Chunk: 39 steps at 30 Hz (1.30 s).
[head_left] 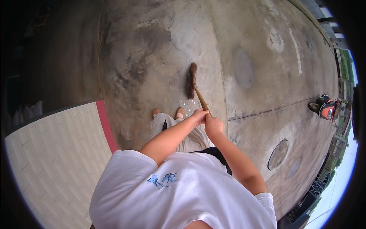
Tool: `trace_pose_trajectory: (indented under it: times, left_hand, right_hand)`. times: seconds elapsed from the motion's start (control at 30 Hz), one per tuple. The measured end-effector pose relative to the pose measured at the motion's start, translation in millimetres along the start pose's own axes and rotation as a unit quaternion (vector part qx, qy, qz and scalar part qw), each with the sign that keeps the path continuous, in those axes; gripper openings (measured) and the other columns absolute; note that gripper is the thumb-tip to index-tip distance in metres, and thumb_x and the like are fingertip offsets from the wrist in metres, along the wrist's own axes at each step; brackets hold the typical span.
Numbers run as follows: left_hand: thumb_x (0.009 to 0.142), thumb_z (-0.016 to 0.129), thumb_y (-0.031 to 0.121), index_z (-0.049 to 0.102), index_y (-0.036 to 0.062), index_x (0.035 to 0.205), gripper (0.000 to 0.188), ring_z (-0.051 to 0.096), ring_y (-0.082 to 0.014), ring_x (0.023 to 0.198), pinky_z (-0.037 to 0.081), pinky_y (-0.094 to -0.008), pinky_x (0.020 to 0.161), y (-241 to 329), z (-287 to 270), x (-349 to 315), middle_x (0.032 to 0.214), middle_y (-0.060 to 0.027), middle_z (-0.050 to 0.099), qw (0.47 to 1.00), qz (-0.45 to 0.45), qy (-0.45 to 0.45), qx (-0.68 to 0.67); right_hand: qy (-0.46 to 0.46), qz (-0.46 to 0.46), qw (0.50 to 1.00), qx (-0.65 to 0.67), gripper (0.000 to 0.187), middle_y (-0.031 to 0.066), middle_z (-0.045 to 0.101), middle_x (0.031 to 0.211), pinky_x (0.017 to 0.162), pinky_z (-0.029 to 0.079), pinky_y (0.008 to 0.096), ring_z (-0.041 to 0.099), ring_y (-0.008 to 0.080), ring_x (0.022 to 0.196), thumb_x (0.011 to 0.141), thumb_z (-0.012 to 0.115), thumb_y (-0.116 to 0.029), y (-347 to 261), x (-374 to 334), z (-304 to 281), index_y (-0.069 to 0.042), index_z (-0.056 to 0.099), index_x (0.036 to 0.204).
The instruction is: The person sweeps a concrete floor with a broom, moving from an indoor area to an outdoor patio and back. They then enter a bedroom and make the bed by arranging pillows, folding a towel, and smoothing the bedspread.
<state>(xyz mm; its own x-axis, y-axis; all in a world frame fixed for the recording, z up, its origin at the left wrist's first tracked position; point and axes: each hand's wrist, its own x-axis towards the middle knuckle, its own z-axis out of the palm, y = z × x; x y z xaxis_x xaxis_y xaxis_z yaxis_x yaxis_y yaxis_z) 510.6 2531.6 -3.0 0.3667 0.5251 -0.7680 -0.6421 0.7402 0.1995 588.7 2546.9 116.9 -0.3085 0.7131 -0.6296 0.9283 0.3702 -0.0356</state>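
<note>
Simply a broom (pixel 194 84), reddish-brown head (pixel 193 72), tan handle (pixel 201 99).

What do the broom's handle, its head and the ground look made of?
Broom handle: probably wood or bamboo, from its yellow-brown colour; finish unclear. Broom head: likely plant or synthetic fibre, matte, judging by its fuzzy brown edges. Ground: apparently concrete, dull grey-brown, stained and cracked.

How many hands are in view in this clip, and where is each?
2: the left hand and the right hand, both closed on the wooden broom handle, the left nearer the bristles. No other hands show.
</note>
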Motion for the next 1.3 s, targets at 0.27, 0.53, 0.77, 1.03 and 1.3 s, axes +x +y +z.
trace_pose_trajectory:
  times: [0.27,0.53,0.77,1.03,1.3]
  left_hand:
    - [0.089,0.051,0.022,0.047,0.0103,0.088,0.012,0.055,-0.0143,0.061,0.048,-0.0285,0.053,107,-132,-59,0.071,-0.0011,0.053,0.979,0.127,0.151,-0.049]
    - [0.084,0.059,0.018,0.046,0.0104,0.104,0.025,0.060,-0.0202,0.067,0.050,-0.0343,0.050,164,-324,-110,0.081,-0.0066,0.057,0.923,0.171,0.329,-0.108]
    - [0.080,0.062,0.015,0.041,0.0136,0.097,0.027,0.059,-0.0175,0.065,0.053,-0.0334,0.049,207,-374,-108,0.082,-0.0055,0.056,0.934,0.121,0.278,-0.186]
    - [0.082,0.061,0.021,0.026,0.0106,0.127,0.058,0.059,-0.0186,0.068,0.051,-0.0339,0.055,254,-283,-100,0.087,-0.0071,0.057,0.974,0.042,0.194,-0.111]
    - [0.085,0.057,0.021,0.042,0.0129,0.104,0.025,0.059,-0.0176,0.071,0.052,-0.0336,0.060,277,-292,-126,0.084,-0.0037,0.056,0.968,0.088,0.207,-0.112]
  right_hand:
    - [0.022,-0.142,0.989,0.039,0.027,0.0154,0.064,0.083,0.063,0.051,0.0399,0.063,0.0304,0.077,0.081,0.049,-0.013,-141,73,-31,-0.007,0.052,0.107]
    - [0.014,-0.252,0.964,0.082,0.024,0.0130,0.064,0.081,0.064,0.050,0.0425,0.063,0.0317,0.074,0.082,0.050,-0.022,-327,153,-1,-0.016,0.056,0.104]
    - [-0.068,-0.194,0.979,0.014,0.019,0.0140,0.064,0.082,0.065,0.049,0.0438,0.062,0.0325,0.077,0.085,0.046,-0.021,-393,204,-10,-0.016,0.056,0.101]
    - [-0.033,-0.077,0.996,0.019,0.022,0.0152,0.062,0.086,0.062,0.050,0.0411,0.063,0.0308,0.076,0.084,0.045,-0.015,-348,185,-67,-0.011,0.053,0.105]
    - [0.005,-0.178,0.984,0.025,0.037,0.0156,0.063,0.076,0.058,0.050,0.0420,0.063,0.0314,0.068,0.080,0.052,-0.017,-353,196,-84,-0.017,0.049,0.118]
